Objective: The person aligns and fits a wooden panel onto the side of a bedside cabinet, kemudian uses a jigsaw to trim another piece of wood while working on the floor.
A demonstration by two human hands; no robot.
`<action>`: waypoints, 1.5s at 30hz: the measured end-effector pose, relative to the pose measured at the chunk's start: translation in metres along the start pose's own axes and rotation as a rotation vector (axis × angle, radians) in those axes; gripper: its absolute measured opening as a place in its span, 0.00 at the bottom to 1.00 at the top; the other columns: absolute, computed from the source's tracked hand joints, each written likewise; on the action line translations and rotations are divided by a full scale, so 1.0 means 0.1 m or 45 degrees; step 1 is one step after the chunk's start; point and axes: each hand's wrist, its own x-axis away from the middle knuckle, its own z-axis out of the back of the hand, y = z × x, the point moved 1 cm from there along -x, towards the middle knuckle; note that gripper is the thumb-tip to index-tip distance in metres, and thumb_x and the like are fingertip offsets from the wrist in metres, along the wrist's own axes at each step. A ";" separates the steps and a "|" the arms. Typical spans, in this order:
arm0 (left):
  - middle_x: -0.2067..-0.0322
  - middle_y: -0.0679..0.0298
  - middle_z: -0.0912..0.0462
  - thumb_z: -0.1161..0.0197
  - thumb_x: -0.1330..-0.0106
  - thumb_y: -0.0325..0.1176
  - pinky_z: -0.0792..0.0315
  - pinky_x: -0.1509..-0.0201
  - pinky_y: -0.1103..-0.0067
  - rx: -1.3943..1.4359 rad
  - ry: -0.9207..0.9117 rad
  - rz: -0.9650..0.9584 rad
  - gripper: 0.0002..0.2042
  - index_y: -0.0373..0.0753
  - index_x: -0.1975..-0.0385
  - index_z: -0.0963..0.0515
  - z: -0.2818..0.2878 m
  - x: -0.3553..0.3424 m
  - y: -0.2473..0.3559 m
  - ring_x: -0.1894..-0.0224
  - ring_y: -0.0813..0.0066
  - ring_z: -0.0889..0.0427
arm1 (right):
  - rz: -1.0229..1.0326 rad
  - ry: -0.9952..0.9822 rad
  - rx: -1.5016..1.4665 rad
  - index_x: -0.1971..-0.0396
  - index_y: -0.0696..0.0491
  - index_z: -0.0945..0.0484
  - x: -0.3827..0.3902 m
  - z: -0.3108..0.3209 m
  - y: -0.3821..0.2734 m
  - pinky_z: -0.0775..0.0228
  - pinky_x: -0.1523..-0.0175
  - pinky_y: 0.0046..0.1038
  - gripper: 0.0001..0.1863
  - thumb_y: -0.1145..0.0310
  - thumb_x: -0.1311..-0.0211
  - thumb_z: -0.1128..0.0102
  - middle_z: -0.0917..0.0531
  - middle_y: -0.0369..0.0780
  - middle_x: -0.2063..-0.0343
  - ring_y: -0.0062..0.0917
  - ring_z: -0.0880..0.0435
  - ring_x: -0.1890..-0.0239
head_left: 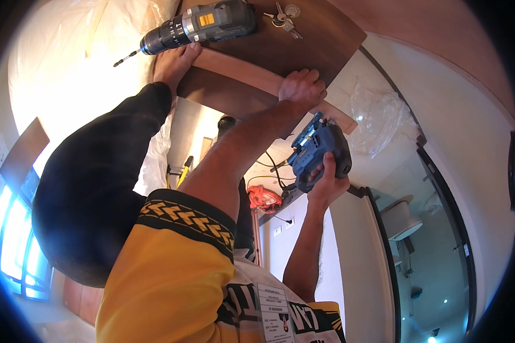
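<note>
My left hand (303, 88) is closed over a narrow wooden strip (240, 71), pressing it on a brown board (326, 34). My right hand (327, 182) grips a blue jigsaw (321, 150), its metal shoe up against the board's edge near the strip's right end; the blade cannot be made out. My bare foot (174, 66) rests on the board at the strip's left end. A grey and black cordless drill (212, 26) with a long bit lies on the board beyond my foot. Farther right on it sits a bunch of keys (281, 22).
Clear plastic sheeting (68, 74) hangs at the left, and a crumpled plastic bag (377, 117) lies to the right. Below the board are dark cables (277, 168), a red bundle (263, 198) and a yellow-handled tool (185, 170). A dark-framed glass door (429, 228) stands at the right.
</note>
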 end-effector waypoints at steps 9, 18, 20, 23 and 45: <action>0.71 0.69 0.25 0.29 0.47 0.40 0.24 0.60 0.69 0.043 -0.053 0.023 0.07 0.48 0.82 0.17 0.01 0.01 0.01 0.63 0.71 0.18 | 0.028 -0.006 0.006 0.67 0.62 0.19 0.01 -0.02 -0.04 0.34 0.81 0.22 0.17 0.61 0.37 0.26 0.21 0.35 0.80 0.18 0.25 0.84; 0.72 0.69 0.25 0.29 0.47 0.40 0.23 0.61 0.69 0.042 -0.064 0.005 0.07 0.48 0.82 0.18 0.00 0.02 0.00 0.64 0.71 0.19 | 0.009 -0.022 0.047 0.66 0.60 0.19 -0.02 0.01 -0.02 0.32 0.82 0.22 0.20 0.57 0.39 0.24 0.20 0.35 0.79 0.18 0.24 0.83; 0.72 0.70 0.25 0.29 0.46 0.39 0.23 0.62 0.70 0.035 -0.052 -0.006 0.07 0.48 0.82 0.17 0.01 0.01 0.00 0.64 0.72 0.19 | 0.012 -0.026 0.044 0.66 0.60 0.19 -0.03 0.01 -0.01 0.32 0.82 0.22 0.20 0.57 0.39 0.25 0.21 0.35 0.79 0.19 0.24 0.83; 0.74 0.71 0.25 0.29 0.45 0.38 0.23 0.64 0.71 0.021 -0.011 -0.025 0.07 0.49 0.83 0.18 0.01 0.01 -0.01 0.66 0.74 0.19 | 0.009 -0.028 0.041 0.66 0.60 0.19 -0.04 0.02 0.02 0.32 0.81 0.23 0.20 0.57 0.39 0.25 0.21 0.35 0.79 0.19 0.24 0.83; 0.72 0.70 0.25 0.29 0.44 0.40 0.23 0.62 0.71 0.029 -0.059 -0.004 0.08 0.49 0.82 0.17 0.05 0.01 0.00 0.64 0.73 0.19 | 0.017 -0.032 0.039 0.65 0.61 0.19 -0.04 0.03 0.04 0.33 0.81 0.23 0.19 0.59 0.37 0.25 0.21 0.35 0.80 0.19 0.25 0.83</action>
